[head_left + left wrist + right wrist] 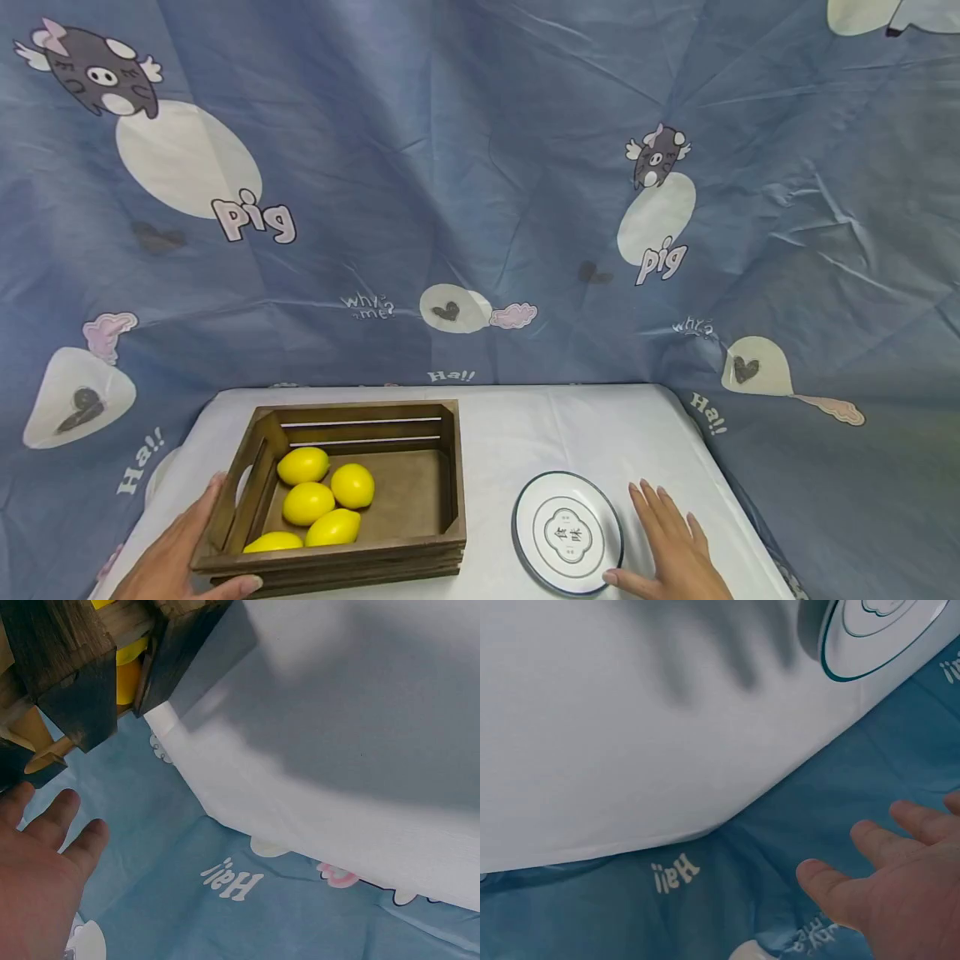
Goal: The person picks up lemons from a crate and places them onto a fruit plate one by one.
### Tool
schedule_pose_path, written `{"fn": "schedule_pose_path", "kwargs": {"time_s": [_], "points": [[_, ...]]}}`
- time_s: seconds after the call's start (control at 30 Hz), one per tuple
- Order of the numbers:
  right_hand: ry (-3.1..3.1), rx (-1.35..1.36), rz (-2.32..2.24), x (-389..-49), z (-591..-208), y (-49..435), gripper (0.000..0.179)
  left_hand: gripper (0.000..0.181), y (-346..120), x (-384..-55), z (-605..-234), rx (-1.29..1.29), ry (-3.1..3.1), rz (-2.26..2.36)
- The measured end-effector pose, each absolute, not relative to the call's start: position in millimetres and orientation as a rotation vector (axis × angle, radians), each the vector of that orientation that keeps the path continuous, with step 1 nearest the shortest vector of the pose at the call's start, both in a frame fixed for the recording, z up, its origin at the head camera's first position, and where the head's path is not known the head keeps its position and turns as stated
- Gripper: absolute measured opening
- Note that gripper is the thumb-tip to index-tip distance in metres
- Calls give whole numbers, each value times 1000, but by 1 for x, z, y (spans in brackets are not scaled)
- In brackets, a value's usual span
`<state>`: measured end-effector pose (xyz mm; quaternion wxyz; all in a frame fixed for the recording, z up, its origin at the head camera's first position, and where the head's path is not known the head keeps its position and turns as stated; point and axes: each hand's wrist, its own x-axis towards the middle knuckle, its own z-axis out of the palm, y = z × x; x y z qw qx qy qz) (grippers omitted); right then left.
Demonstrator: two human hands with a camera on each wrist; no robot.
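Note:
A brown slatted wooden crate [412, 492] stands on the left part of the table, with several yellow lemons [308, 503] lying in its left half. My left hand [176, 546] is at the crate's left end, thumb by the front corner and fingers extended along the side. The left wrist view shows that hand's fingers [56, 814] spread and relaxed close to the slats. To the right lies a round white plate [536, 542] with a dark rim and printed characters. Over its right edge my right hand [671, 546] hovers, fingers spread and holding nothing; its thumb overlaps the rim in the head view.
A white cloth covers the table [517, 433]. Behind and around it hangs a blue curtain [480, 208] printed with pigs and words. The table's right edge [738, 492] runs just beyond my right hand.

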<state>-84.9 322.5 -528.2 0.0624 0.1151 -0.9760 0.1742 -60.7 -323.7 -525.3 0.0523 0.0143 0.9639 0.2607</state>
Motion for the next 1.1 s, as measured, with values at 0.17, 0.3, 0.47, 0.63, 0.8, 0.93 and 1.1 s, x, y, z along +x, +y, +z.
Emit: {"fn": "schedule_pose_path", "kwargs": {"time_s": [0.17, 0.3, 0.47, 0.63, 0.8, 0.93, 1.1], "points": [[-2968, 350, 527, -85, -523, 317, 119, 128, -321, -62, -522, 61, 2966, 768], [-2940, 407, 523, -86, -521, 313, 118, 121, -319, -66, -519, 58, 2993, 725], [-2904, 498, 538, -89, -518, 305, 121, 117, -316, -69, -516, 16, 2945, 745], [-2866, 578, 579, -91, -518, 295, 125, 116, -314, -72, -516, -87, 2789, 933], [-2912, 624, 632, -91, -522, 284, 125, 112, -315, -73, -520, -149, 2690, 1074], [-2933, 661, 654, -91, -523, 276, 125, 112, -315, -72, -525, -152, 2688, 1156], [-2843, 753, 549, -96, -519, 267, 125, 112, -313, -71, -527, -206, 2654, 1177]]}}
